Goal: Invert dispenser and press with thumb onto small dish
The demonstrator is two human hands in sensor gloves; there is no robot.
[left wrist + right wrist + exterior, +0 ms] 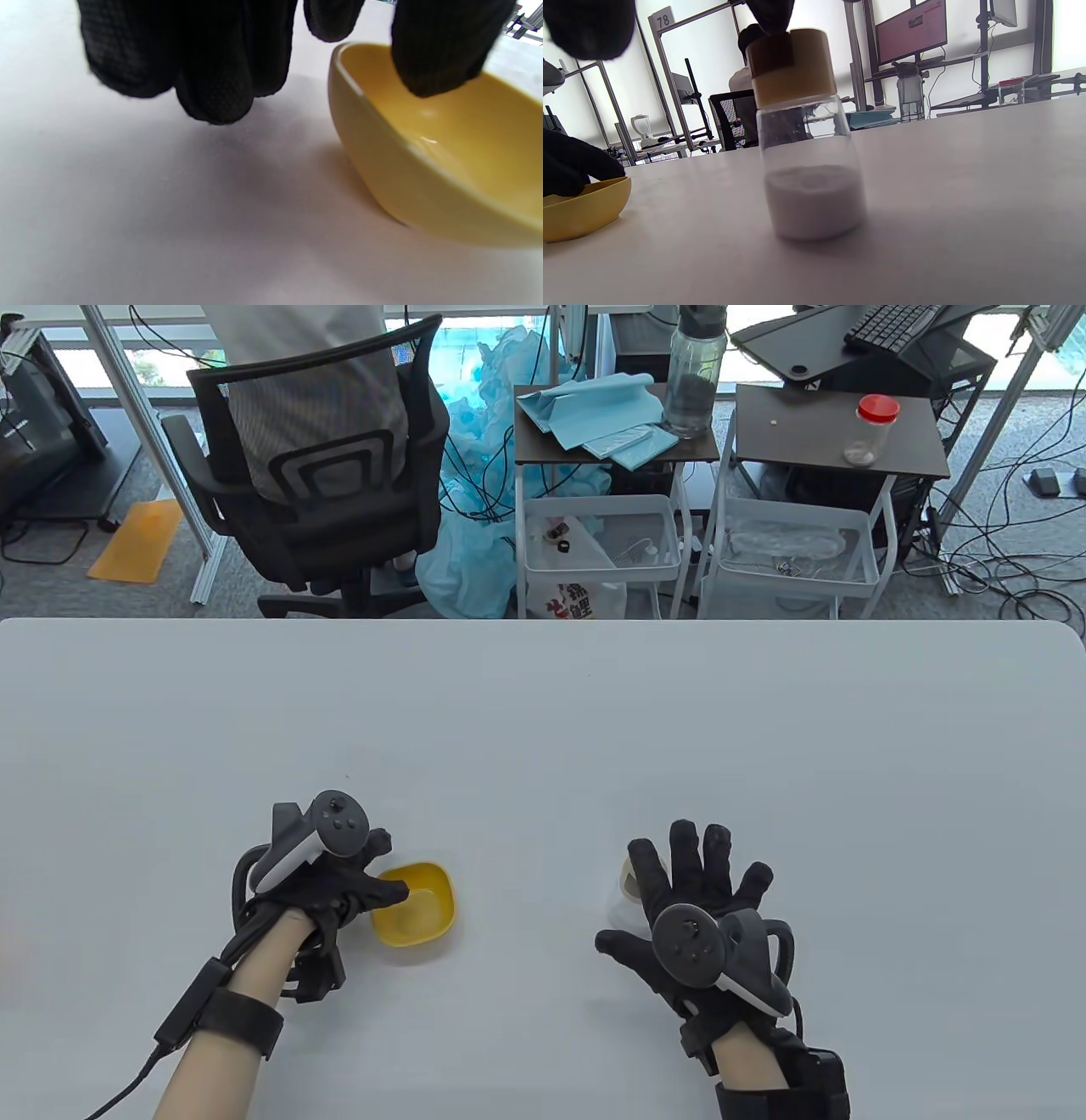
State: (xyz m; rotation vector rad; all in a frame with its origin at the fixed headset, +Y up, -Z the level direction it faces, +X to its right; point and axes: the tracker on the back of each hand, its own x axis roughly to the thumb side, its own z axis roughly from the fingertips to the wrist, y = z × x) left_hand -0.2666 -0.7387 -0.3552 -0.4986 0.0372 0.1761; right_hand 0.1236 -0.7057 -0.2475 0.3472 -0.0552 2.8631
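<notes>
A white table [543,712] with rounded far corners is shown. Two items are carried on its near part, well apart: a small yellow dish [416,913] at left and an upright clear glass dispenser [806,140] at right. The dispenser is capped in a tan colour and partly filled with white powder.

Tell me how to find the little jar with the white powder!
Look at the big white table, on the side of the right hand, whose spread fingers hover over it. The dispenser stands upright there: clear glass, tan cap, white powder inside. The other thing nearby, the yellow dish, sits by the left hand.
</notes>
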